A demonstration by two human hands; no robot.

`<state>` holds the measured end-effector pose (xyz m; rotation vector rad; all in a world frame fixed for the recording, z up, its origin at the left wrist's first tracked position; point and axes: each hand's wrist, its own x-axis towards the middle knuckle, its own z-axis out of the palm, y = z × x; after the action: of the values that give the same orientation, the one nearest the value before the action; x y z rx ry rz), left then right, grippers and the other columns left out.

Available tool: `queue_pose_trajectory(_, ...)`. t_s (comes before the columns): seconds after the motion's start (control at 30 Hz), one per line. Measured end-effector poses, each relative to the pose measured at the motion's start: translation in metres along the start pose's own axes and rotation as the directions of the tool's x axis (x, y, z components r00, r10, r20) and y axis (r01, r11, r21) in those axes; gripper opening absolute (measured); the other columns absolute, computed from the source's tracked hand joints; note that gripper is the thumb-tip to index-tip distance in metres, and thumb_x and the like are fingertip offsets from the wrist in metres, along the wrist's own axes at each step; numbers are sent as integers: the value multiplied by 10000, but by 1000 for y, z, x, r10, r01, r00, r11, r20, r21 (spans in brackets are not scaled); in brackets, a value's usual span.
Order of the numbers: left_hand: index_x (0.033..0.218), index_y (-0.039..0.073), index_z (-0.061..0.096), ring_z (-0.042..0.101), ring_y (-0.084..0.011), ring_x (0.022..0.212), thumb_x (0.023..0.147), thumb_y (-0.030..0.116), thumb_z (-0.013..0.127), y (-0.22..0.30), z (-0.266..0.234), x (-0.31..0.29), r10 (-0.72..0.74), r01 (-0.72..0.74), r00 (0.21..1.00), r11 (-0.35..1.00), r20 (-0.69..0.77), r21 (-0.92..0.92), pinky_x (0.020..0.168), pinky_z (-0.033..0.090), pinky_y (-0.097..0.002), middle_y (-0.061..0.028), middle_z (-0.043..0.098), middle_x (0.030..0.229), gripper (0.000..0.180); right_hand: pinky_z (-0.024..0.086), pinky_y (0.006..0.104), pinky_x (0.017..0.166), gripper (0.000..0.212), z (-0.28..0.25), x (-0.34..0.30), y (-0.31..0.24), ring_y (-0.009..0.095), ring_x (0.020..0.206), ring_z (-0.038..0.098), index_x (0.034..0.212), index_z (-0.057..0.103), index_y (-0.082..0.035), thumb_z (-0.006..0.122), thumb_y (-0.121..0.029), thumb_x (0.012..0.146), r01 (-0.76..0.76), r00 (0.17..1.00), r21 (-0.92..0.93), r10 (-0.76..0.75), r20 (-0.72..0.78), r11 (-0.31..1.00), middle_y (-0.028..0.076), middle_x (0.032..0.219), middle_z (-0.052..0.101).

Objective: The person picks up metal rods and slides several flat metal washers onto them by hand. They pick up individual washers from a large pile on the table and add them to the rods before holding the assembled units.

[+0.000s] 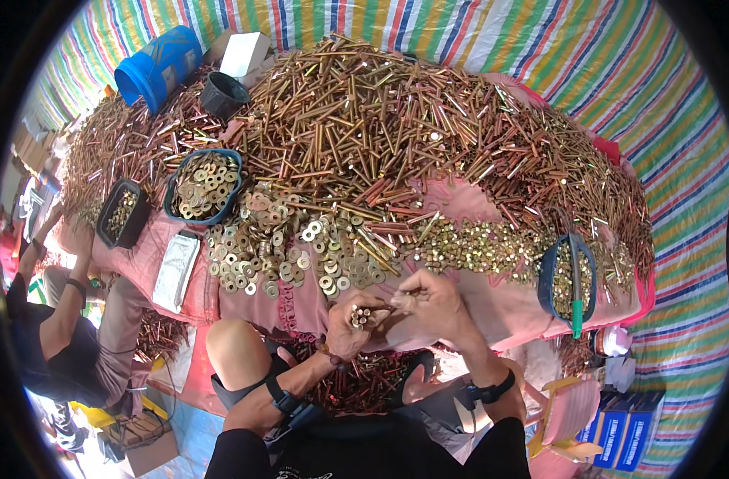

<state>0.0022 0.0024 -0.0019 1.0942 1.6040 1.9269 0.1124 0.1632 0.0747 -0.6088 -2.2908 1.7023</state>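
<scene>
My left hand (pixel 347 334) is closed around a small bundle of bolts (pixel 360 318), their ends pointing up toward me. Just to its right, my right hand (pixel 430 303) has its fingertips drawn together beside the bundle. Whatever it pinches, if anything, is too small to make out. Beyond my hands lie flat washers (pixel 256 254) in a loose spread. Small brass-coloured nuts (pixel 480 249) are scattered farther right. A large heap of long yellowish-bronze bolts (pixel 356 120) rises behind both, on a pink cloth (pixel 492 307).
A blue-rimmed tub of washers (pixel 171 209), a dark tub of nuts (pixel 102 231) and a silvery packet (pixel 175 271) are at left. A blue bucket (pixel 153 76) lies behind. At right, a green-handled tool (pixel 577 319) rests across another tub (pixel 546 279). A co-worker (pixel 69 335) sits left.
</scene>
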Motion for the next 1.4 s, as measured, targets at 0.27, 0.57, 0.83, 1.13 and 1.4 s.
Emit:
queue_pose_trajectory(0.27, 1203, 53, 665, 689, -275, 901, 881, 32, 722, 9, -14, -3, 116, -92, 992, 940, -56, 327, 792, 553, -377, -123, 698, 1051, 328, 543, 396, 704, 340, 6, 18, -3, 284, 788, 715, 1063, 673, 5, 760, -269, 880, -30, 987, -335, 81, 139, 942, 155, 871, 714)
queue_pose_trajectory(0.57, 1226, 15, 681, 647, -153, 808, 898, 7, 727, 2, -2, -7, 44, -20, 993, 976, -105, 217, 729, 524, -288, -68, 672, 905, 332, 510, 461, 704, 188, 15, 39, 49, 387, 809, 666, 1015, 656, -17, 709, -145, 889, 199, 936, -551, -324, -138, 811, 204, 874, 669)
queue_pose_trajectory(0.83, 1178, 33, 692, 691, -218, 809, 896, 38, 729, 7, -6, -7, 35, 9, 983, 972, -183, 236, 729, 556, -331, -110, 701, 955, 285, 545, 295, 569, 126, 3, 28, 2, 138, 649, 690, 1003, 660, -11, 660, -134, 974, 95, 924, -111, -129, -361, 989, 98, 812, 705)
queue_pose_trajectory(1.13, 1110, 29, 716, 668, -211, 870, 872, 38, 743, 4, -8, -5, 74, -41, 989, 968, -125, 248, 766, 534, -323, -101, 682, 960, 240, 531, 261, 573, 172, 14, 9, -11, 103, 646, 650, 1014, 660, 29, 699, -128, 956, 203, 974, -153, -183, 132, 967, 76, 819, 712)
queue_pose_trajectory(1.4, 1061, 22, 653, 652, -168, 738, 920, 10, 688, 7, -8, -8, -79, 109, 990, 956, -117, 273, 686, 529, -310, -67, 683, 849, 146, 534, 276, 590, 138, 14, 27, -4, 118, 690, 664, 1007, 689, 11, 699, -111, 943, 95, 984, -57, -85, 154, 994, 85, 813, 701)
